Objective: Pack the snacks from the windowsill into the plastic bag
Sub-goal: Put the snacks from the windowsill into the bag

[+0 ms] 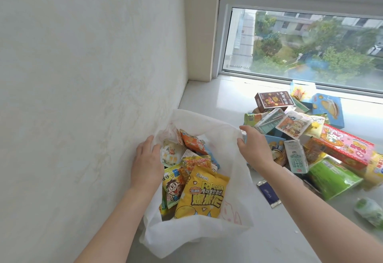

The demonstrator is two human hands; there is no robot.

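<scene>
Gripping opposite rims, left hand [147, 163] and right hand [253, 148] spread the plastic bag [238, 179] open on the windowsill [217, 101] beside the wall [83, 76], popcorn packet [204, 194] uppermost inside. Best let the left alone prop the mouth, free the right for the snack pile [310, 138] just beside, and slide boxes in flat

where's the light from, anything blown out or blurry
Head view: daylight through the window washes out the windowsill by the glass. Head view: hazy glare on the pane's right. Head view: the green packet at the right edge is blurred.
</scene>
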